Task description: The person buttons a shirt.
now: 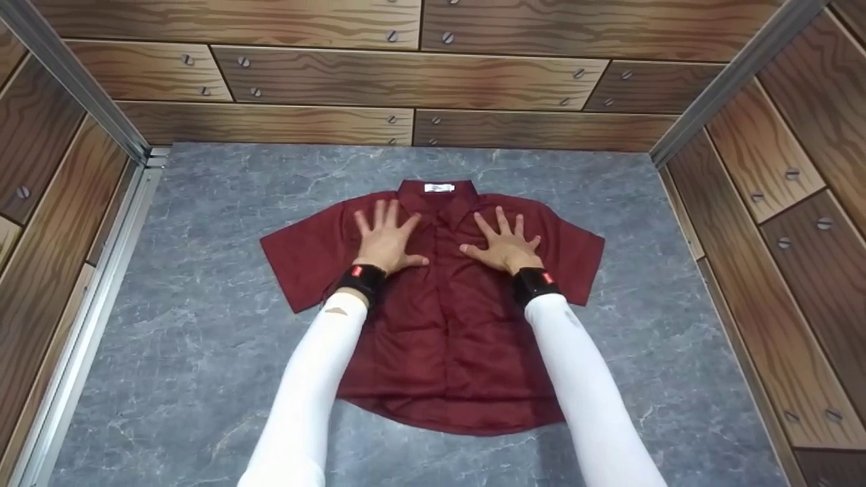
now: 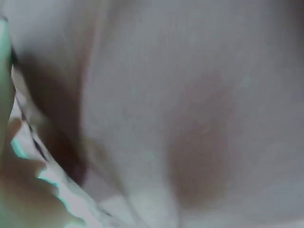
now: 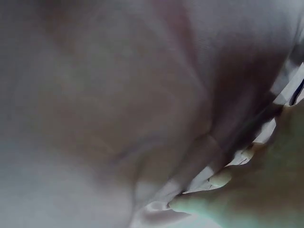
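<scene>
A dark red short-sleeved shirt (image 1: 413,352) lies spread out, front side up, with its collar (image 1: 440,196) at the far end and a white label inside it. On the left half of its chest rests my left hand (image 1: 385,243), fingers spread and straight. My right hand (image 1: 506,245) lies likewise on the right half, fingers fanned out. In the left wrist view, blurred cloth fills most of the picture, with part of the left hand (image 2: 28,194) at the lower left. The right wrist view shows similar blurred cloth beside the right hand (image 3: 256,185).
Beneath the shirt is a grey marbled surface (image 1: 203,379). Wood-patterned panels (image 1: 325,74) stand at the back and along both sides. Metal rails (image 1: 95,325) run along the left edge and up the back corners.
</scene>
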`<action>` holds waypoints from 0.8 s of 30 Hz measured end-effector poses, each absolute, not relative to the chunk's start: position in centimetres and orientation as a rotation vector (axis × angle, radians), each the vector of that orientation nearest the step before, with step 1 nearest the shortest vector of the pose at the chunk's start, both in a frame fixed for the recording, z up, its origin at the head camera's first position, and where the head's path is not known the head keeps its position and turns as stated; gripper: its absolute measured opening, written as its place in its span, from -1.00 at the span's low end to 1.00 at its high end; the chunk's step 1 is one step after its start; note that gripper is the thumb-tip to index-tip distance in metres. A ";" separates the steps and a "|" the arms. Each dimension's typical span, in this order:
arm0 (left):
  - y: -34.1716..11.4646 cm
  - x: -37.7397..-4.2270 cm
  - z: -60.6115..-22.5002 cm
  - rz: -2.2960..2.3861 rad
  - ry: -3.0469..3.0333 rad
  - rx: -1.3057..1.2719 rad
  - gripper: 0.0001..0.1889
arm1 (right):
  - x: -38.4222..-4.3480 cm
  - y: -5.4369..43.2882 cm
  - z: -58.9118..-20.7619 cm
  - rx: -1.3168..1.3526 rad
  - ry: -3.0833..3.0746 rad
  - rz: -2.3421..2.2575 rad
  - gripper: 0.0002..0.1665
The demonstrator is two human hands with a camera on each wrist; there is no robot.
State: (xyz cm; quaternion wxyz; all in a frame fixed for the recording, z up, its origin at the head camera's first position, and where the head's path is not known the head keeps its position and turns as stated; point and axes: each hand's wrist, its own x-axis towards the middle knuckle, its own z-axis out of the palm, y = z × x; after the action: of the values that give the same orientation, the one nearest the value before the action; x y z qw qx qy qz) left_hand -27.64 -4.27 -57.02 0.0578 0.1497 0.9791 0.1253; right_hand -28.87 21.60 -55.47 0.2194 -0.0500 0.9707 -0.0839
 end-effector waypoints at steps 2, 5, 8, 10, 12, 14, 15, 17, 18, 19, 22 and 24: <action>-3.7 -27.2 -56.9 0.521 3.021 0.604 -0.34 | -28.8 21.6 -55.4 -0.138 2.691 -0.235 0.04; -2.8 -26.7 -56.8 0.759 2.974 0.776 -0.66 | -28.8 21.7 -55.3 -0.133 2.695 -0.234 0.04; -2.4 -26.4 -57.1 0.878 2.916 0.747 -0.72 | -28.9 21.5 -55.5 -0.135 2.692 -0.237 0.04; -2.3 -26.3 -57.5 0.912 2.903 0.656 -0.72 | -28.8 21.4 -55.6 -0.135 2.694 -0.238 0.04; -2.2 -26.3 -57.9 0.957 2.892 0.565 -0.73 | -28.7 21.4 -55.7 -0.133 2.701 -0.240 0.04; -2.1 -26.2 -58.3 1.032 2.870 0.494 -0.75 | -28.6 21.4 -55.6 -0.135 2.701 -0.239 0.04; -2.1 -26.2 -58.4 1.067 2.862 0.470 -0.76 | -28.6 21.4 -55.6 -0.136 2.701 -0.239 0.04; -2.1 -26.2 -58.6 1.127 2.850 0.447 -0.78 | -28.7 21.4 -55.4 -0.136 2.694 -0.240 0.04; -2.1 -26.2 -58.6 1.152 2.842 0.436 -0.80 | -28.8 21.4 -55.4 -0.136 2.686 -0.241 0.04; -2.1 -26.2 -58.6 1.172 2.836 0.430 -0.81 | -28.9 21.4 -55.3 -0.133 2.676 -0.244 0.05; -2.0 -26.2 -58.7 1.206 2.835 0.430 -0.83 | -29.1 21.3 -54.9 -0.120 2.651 -0.281 0.04; -1.9 -26.2 -58.8 1.216 2.830 0.438 -0.84 | -29.1 21.0 -54.7 -0.120 2.679 -0.292 0.01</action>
State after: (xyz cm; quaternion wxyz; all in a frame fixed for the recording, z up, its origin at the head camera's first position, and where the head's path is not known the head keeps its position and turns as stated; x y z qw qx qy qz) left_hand -26.15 -1.95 -58.79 0.0152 0.1408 0.9095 0.3908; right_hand -29.09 21.00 -54.67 0.2200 -0.0433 0.9688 -0.1057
